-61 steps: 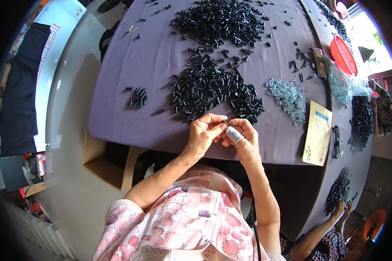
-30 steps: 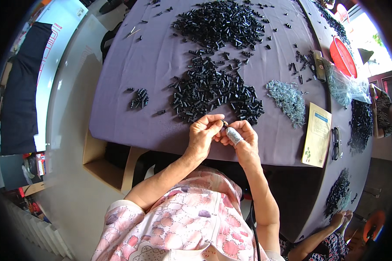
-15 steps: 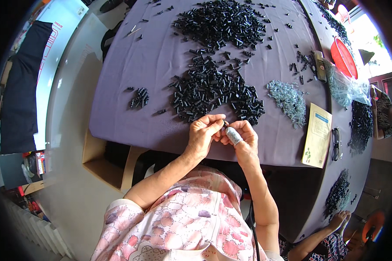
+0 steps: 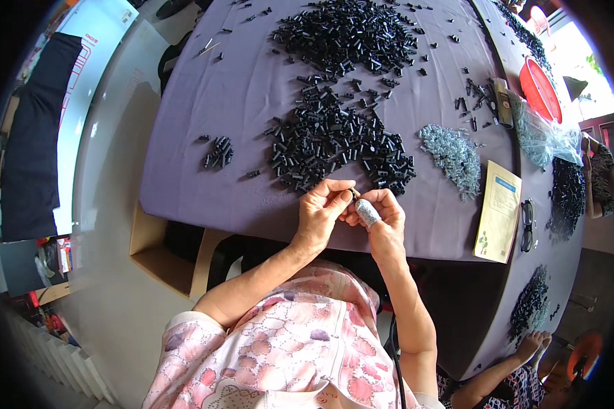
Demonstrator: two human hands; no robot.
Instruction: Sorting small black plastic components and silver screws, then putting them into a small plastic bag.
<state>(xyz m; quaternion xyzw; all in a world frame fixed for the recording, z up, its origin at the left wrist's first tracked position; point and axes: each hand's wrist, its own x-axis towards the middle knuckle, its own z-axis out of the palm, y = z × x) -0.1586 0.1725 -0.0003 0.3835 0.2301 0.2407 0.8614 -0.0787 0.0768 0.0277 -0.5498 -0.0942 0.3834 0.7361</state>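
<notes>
At the table's near edge my left hand (image 4: 318, 210) pinches a small black plastic part (image 4: 353, 195) between thumb and forefinger. Close against it, my right hand (image 4: 383, 221) has its fingers bent in on the same part; a grey wrap (image 4: 368, 212) covers its thumb. Whether the right fingers also hold a smaller piece is hidden. Just beyond both hands spreads a pile of short black tubular parts (image 4: 327, 140). A heap of small clear, bluish pieces (image 4: 454, 160) lies to the right of that pile.
Farther back sits a bigger black pile (image 4: 344, 34); a small cluster (image 4: 218, 153) lies left. To the right are a yellow packet (image 4: 496, 213), glasses (image 4: 527, 225), a plastic bag (image 4: 542, 136) and a red basket (image 4: 539, 88). Another person's hands (image 4: 531, 346) are at lower right. An open cardboard box (image 4: 160, 269) stands below the table's left edge.
My hands stay together at nearly the same spot. The left fingers have shifted slightly to the right around the black part, and the right thumb has moved a little.
</notes>
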